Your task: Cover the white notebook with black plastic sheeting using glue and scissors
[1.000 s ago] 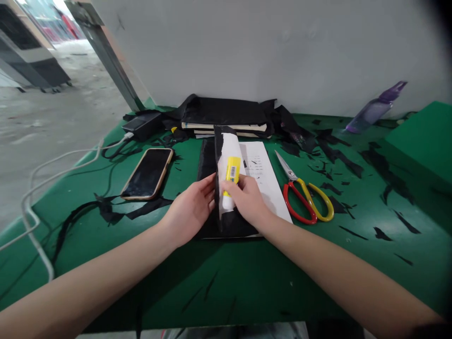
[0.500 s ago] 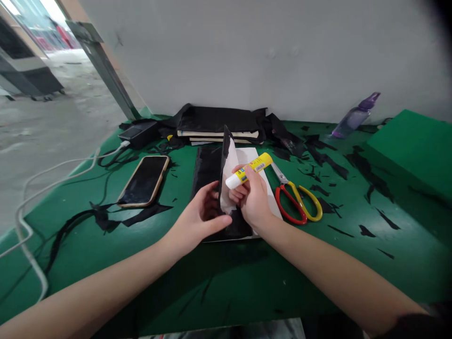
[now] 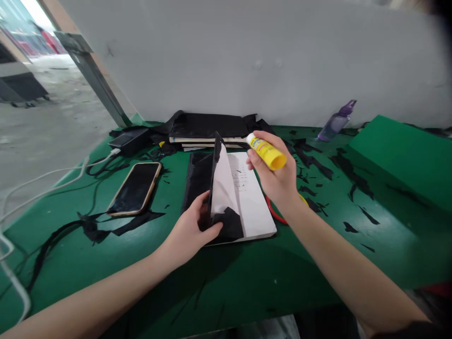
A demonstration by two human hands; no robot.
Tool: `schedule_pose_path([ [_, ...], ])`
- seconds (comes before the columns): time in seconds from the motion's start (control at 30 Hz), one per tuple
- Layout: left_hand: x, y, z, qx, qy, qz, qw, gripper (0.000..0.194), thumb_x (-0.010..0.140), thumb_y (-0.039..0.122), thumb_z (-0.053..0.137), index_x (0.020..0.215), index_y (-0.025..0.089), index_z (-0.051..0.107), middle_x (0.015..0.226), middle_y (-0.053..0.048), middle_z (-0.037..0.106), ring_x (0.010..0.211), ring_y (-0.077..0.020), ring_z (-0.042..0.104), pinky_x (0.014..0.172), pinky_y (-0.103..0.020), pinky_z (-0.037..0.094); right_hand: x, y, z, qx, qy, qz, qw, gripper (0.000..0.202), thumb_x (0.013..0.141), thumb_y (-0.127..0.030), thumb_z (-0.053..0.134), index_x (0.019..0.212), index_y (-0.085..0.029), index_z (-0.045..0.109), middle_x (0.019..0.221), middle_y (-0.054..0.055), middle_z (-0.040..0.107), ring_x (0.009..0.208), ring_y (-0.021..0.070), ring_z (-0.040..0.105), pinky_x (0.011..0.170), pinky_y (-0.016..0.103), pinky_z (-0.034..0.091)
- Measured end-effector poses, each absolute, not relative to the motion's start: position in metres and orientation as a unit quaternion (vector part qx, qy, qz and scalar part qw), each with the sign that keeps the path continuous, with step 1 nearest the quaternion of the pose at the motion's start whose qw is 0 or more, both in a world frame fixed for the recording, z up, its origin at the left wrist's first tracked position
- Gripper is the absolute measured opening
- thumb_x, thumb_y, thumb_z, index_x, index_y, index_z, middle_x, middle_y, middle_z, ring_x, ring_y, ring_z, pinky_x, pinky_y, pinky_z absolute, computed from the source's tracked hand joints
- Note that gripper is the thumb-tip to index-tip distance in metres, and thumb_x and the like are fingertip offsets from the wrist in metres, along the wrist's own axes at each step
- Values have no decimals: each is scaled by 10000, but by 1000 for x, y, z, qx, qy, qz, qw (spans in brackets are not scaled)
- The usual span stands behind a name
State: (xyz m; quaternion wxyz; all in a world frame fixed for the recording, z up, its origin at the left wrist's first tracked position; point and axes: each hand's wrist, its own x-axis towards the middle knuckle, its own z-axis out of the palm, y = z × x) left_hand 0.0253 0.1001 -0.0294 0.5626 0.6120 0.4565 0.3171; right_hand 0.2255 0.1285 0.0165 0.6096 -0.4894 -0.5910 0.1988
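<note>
An open book (image 3: 256,207) lies in front of me, with printed text on its white page. My left hand (image 3: 192,230) grips its raised cover flap (image 3: 222,186), black outside and white inside, between thumb and fingers. A black piece is folded over the flap's lower corner. Above the page's right side, my right hand (image 3: 277,172) is closed around a yellow glue stick (image 3: 266,150) with a white end, held tilted and apart from the paper. Scissors (image 3: 276,210) with red and yellow handles lie beside the book, mostly hidden by my right hand and forearm.
A phone (image 3: 136,188) lies left of the book, near black strips and white cables (image 3: 44,172). Black-covered books (image 3: 208,126) are stacked at the back by the wall. A purple bottle (image 3: 334,125), a green box (image 3: 406,160) and black scraps (image 3: 356,174) are on the right.
My right hand has moved right and up from the flap with the glue stick, turning it so the white end points up-left. The page shows more. My left hand still holds the flap.
</note>
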Motion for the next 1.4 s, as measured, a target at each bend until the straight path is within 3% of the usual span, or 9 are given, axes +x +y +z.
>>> schedule_pose_path([
  [0.17,26,99,-23,606,465,304,569,722,696,237,700,1337,215,367,1145,-98,631,1027,-260,607,851,-347,475,298,136,-8,-580,-626,72,517,487,854,-187,364,1320,-299,448,1256,46,520,1041,187,554,872,372,476],
  [0.43,25,101,-32,625,466,293,554,694,722,259,669,1336,216,347,1191,-96,608,1072,-258,589,879,-376,489,370,149,-64,-722,-605,-24,335,371,806,-301,503,1138,-191,628,1160,129,543,1064,267,548,908,439,455],
  [0.67,25,102,-36,666,454,274,525,659,786,303,587,1347,192,260,1207,-113,596,1058,-236,606,878,-415,518,369,146,-55,-713,-582,-66,385,260,797,-331,531,967,-212,687,1311,121,442,1153,267,500,938,429,432],
  [0.93,25,101,-40,696,445,278,490,645,805,301,572,1351,189,248,1162,-118,616,1023,-222,625,843,-386,543,332,127,-27,-643,-551,-138,514,137,802,-286,537,910,-207,563,1279,125,436,1226,266,408,980,458,377],
  [1.0,25,100,-40,711,440,278,473,650,817,301,561,1363,188,226,1130,-115,627,999,-218,635,825,-376,549,310,117,-19,-603,-581,-51,543,134,809,-284,531,922,-210,538,1130,105,535,1099,226,514,906,404,445],
  [1.07,25,98,-41,726,435,278,454,655,829,301,546,1375,186,203,1091,-110,637,970,-212,643,804,-366,554,284,103,-13,-569,-610,154,529,136,840,-286,497,955,-216,514,856,41,610,796,157,609,750,331,508],
  [1.17,26,95,-40,739,427,284,437,645,844,296,521,1385,193,185,1035,-88,644,913,-191,652,769,-336,559,249,83,-9,-494,-666,408,382,124,817,-311,546,838,-191,572,672,0,609,572,112,578,594,266,496],
  [1.27,27,92,-38,762,398,286,424,732,828,299,545,1414,209,116,984,-56,634,834,-167,645,734,-313,559,230,71,-12,-480,-656,474,339,146,808,-319,554,822,-179,594,688,5,621,607,114,585,597,249,487],
  [1.4,28,84,-35,827,350,257,357,890,769,285,621,1431,235,28,994,-31,595,853,-158,607,781,-309,537,234,76,-15,-518,-616,474,359,179,826,-272,481,706,-178,574,613,1,609,590,123,601,582,243,483],
])
